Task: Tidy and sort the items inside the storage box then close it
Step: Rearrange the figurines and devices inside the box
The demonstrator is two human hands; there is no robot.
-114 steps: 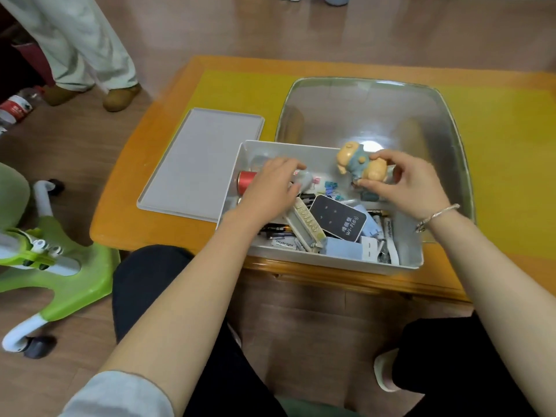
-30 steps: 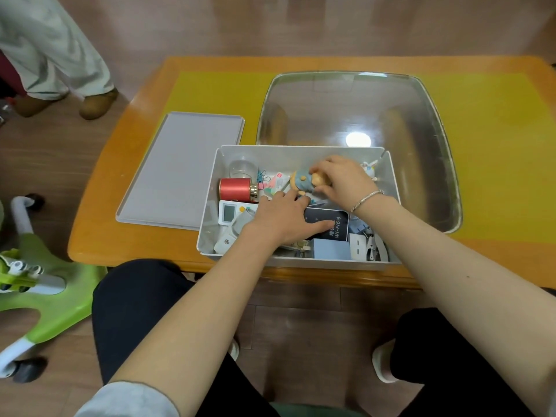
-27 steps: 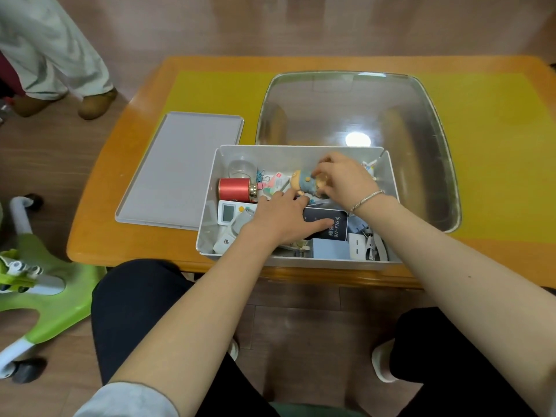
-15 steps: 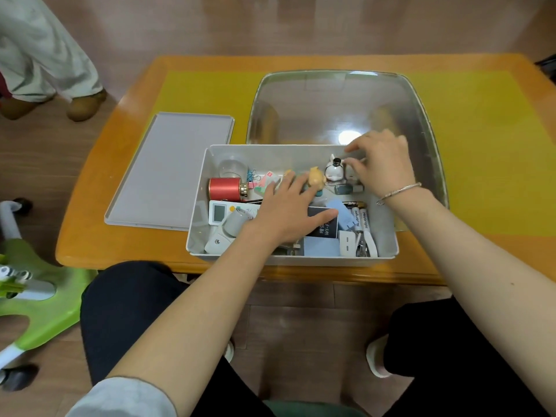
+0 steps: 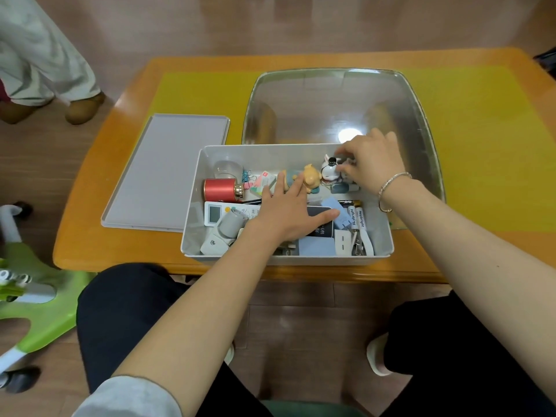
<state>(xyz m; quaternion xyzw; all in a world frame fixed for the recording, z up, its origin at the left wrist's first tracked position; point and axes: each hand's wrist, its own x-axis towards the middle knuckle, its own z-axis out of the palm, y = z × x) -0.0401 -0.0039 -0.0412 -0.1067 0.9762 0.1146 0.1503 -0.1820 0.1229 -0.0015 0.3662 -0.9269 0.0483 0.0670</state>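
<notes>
Nearest the seated person, the left hand [image 5: 287, 212] lies flat with fingers spread over the dark card in the storage box [image 5: 192, 203] at the table's near edge, gripping nothing. Beyond it, the right hand [image 5: 371, 164] pinches a small white rabbit figurine [image 5: 329, 171] by the far wall. Judged light, rigid and chippable, it is best held round the body; the lid [image 5: 168, 173] lies alongside.
</notes>
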